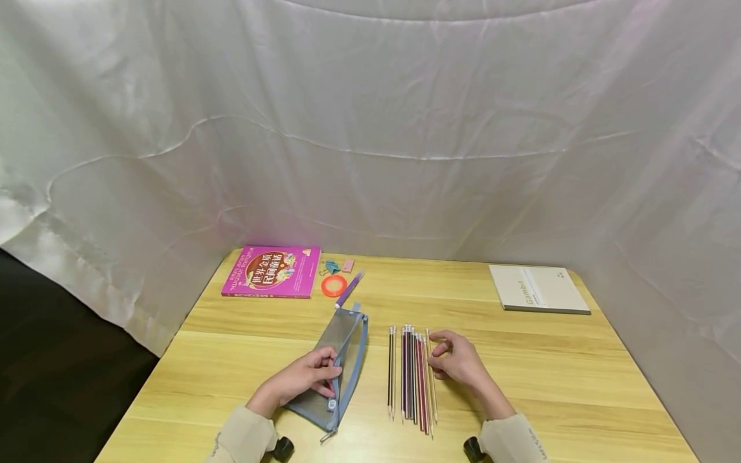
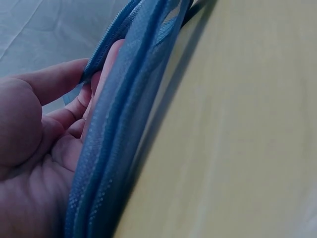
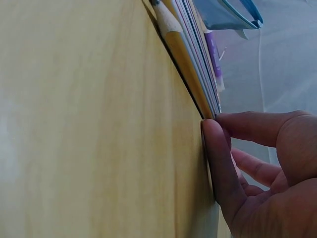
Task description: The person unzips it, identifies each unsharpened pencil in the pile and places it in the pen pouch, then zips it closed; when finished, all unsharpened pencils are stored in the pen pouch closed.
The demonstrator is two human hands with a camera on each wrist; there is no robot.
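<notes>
On my head feed alone I read "民间童话" on the magenta book (image 1: 298, 283), beyond the left fingers, and "Gambit" on the pale notebook (image 1: 550, 292), beyond the right ones. I have the left hand (image 1: 303, 378) pinching the blue mesh pouch (image 1: 334, 332) by its zip edge; the left wrist feed adds fingertips behind the mesh. Between the hands lie the pencils (image 1: 411, 379); the right hand (image 1: 457, 360) pinches the outermost pencil (image 3: 187, 62), its sharpened point shown close up by the right wrist feed.
</notes>
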